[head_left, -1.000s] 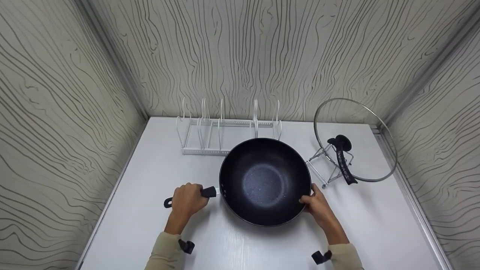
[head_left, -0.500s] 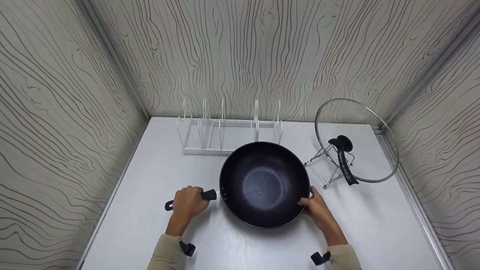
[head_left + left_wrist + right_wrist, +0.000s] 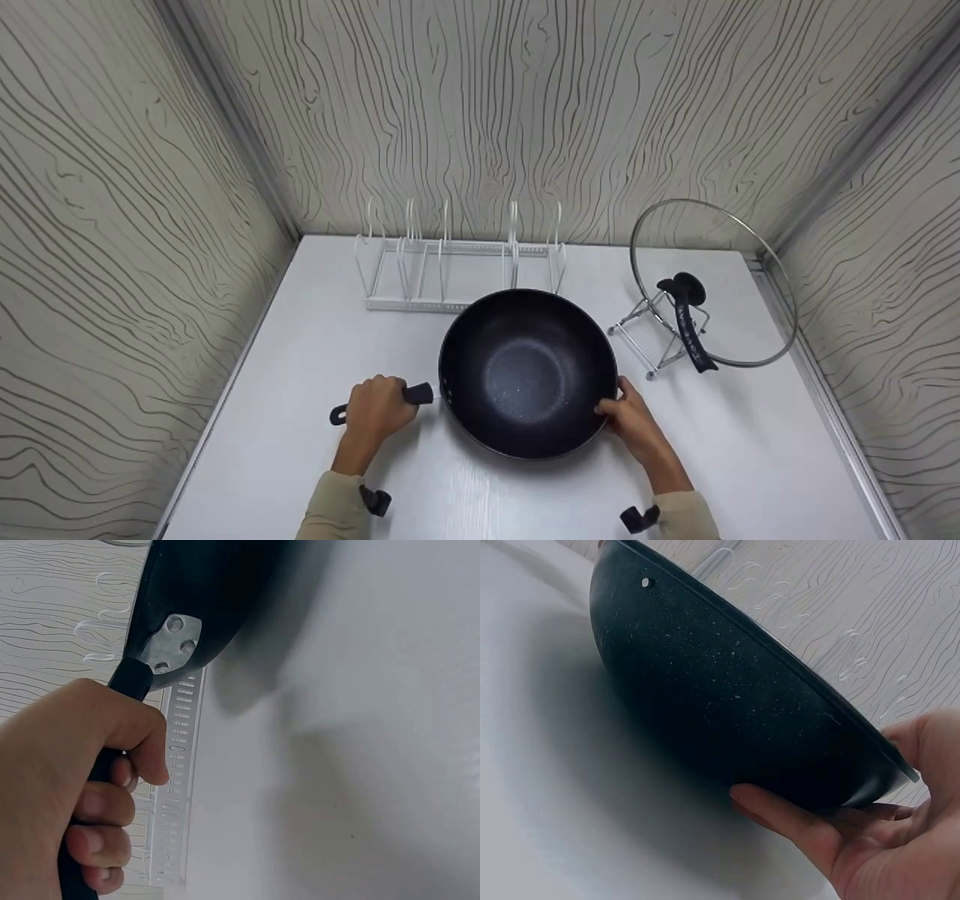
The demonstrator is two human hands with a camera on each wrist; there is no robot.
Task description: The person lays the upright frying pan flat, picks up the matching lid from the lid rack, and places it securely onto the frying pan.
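A dark wok (image 3: 529, 375) with a speckled inside is held up over the white table, between both hands. My left hand (image 3: 379, 409) grips its black handle (image 3: 418, 394), fingers curled round it; the left wrist view shows the riveted metal bracket (image 3: 172, 643) just beyond the knuckles. On the opposite side my right hand (image 3: 634, 421) pinches the rim, thumb over the edge and fingers under the wok's outer wall (image 3: 727, 682). A shadow lies on the table below the wok.
Behind the wok stands a white wire rack (image 3: 420, 304) with upright loops, against the patterned back wall (image 3: 480, 112). To the right, a glass lid (image 3: 739, 300) with a black handle leans on a small metal stand (image 3: 637, 349). Side walls bound the table (image 3: 300, 352).
The wok's far rim has come slightly nearer to me, away from the rack. Both hands keep their hold, and the right hand has shifted slightly left.
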